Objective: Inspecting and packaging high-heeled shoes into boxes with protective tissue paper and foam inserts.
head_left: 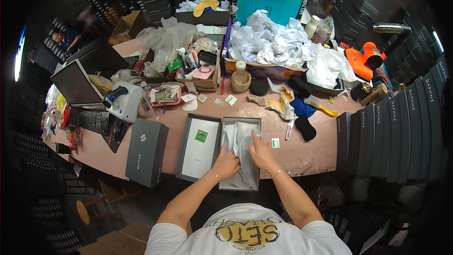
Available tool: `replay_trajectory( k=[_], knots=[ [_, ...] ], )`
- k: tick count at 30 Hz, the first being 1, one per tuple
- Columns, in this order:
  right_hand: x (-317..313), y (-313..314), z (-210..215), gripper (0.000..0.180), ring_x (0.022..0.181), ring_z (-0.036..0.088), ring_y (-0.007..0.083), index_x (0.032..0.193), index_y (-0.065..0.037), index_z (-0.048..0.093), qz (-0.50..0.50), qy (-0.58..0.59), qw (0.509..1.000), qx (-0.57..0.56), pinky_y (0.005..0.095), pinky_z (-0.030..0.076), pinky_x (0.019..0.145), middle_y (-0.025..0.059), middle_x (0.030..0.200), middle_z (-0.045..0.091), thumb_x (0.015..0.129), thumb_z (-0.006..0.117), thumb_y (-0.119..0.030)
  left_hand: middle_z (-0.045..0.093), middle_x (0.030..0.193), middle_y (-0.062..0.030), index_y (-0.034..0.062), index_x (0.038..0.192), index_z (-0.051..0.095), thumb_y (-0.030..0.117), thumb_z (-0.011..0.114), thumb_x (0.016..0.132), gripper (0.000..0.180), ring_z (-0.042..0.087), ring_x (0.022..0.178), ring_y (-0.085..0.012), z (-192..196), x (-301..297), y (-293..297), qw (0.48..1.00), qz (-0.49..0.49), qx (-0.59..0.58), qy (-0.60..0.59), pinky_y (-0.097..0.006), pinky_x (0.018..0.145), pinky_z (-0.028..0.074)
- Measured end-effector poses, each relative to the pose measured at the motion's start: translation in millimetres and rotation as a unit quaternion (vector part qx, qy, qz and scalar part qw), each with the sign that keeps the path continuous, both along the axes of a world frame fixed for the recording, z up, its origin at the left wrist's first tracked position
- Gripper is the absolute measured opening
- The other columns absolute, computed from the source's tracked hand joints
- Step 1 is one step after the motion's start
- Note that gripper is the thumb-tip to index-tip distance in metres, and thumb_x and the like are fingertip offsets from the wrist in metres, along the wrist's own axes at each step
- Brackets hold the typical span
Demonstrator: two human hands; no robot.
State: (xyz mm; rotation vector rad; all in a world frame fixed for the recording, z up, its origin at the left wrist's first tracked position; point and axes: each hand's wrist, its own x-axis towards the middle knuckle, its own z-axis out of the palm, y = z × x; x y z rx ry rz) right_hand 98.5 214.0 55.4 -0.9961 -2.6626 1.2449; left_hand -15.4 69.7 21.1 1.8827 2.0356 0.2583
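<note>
A grey shoe box (227, 185) stands in front of me at the table's near edge, with white tissue paper (243, 138) filling it. My left hand (226, 164) rests over the box's left side, its fingers slightly bent and apart against the paper. On the right side, my right hand (262, 154) touches the paper with its fingers stretched forward. Whatever lies beneath the paper is hidden. Directly left of the box is its grey lid (183, 170), inside up, showing a white lining and a small green card (201, 135).
A closed grey shoe box (144, 153) stands further left, near a white label printer (126, 101) and a keyboard (92, 119). Crumpled paper fills a large carton (264, 70) behind. Rows of shoe boxes (394, 134) line the right. A black pad (306, 128) and a brush (325, 109) lie nearby.
</note>
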Motion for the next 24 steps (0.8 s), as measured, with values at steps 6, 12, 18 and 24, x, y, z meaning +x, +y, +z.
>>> replay_trajectory(
  k=[6,12,18,24],
  knots=[
    [13.4,-13.3,-9.2,0.054,0.124,0.044,0.0358,0.132,-0.01,0.046,0.193,-0.068,0.949,0.24,0.0674,0.016,0.105,0.0184,0.133,0.046,0.081,0.06,-0.022,0.059,0.111,-0.0088,0.0097,0.1,0.066,0.022,0.059,0.082,0.023,0.049,0.114,-0.0268,13.0,-6.5,-6.6,0.997,0.033,0.07,-0.028,-0.061,0.106,0.022],
    [11.7,-23.7,-34.1,0.054,0.13,0.036,0.034,0.129,-0.01,0.048,0.125,-0.005,0.952,0.28,0.0671,0.015,0.106,0.0173,0.132,0.046,0.077,0.061,-0.017,0.059,0.111,-0.0195,0.0023,0.106,0.057,0.016,0.059,0.081,0.029,0.055,0.106,-0.0373,-1.8,-17.7,-69.0,0.913,0.366,0.011,-0.18,-0.048,0.092,0.043],
    [41.3,-46.7,4.6,0.052,0.133,0.033,0.0348,0.134,-0.012,0.046,0.212,0.015,0.954,0.214,0.0655,0.016,0.106,0.0163,0.139,0.042,0.085,0.059,-0.025,0.059,0.089,-0.027,-0.0018,0.1,0.052,0.013,0.059,0.083,0.024,0.056,0.088,-0.0457,-28.9,-15.0,-94.1,0.934,0.328,0.065,-0.127,-0.051,0.074,0.045],
    [73.1,-41.5,39.1,0.056,0.133,0.033,0.0384,0.135,-0.003,0.043,0.051,0.161,0.986,-0.006,0.0526,0.024,0.109,0.0242,0.142,0.035,0.091,0.057,-0.034,0.064,0.085,-0.0038,-0.0007,0.103,0.057,0.014,0.061,0.092,0.019,0.059,0.073,-0.0137,152.9,1.9,-108.6,0.722,0.345,0.168,-0.575,-0.03,0.067,0.049]
  ],
)
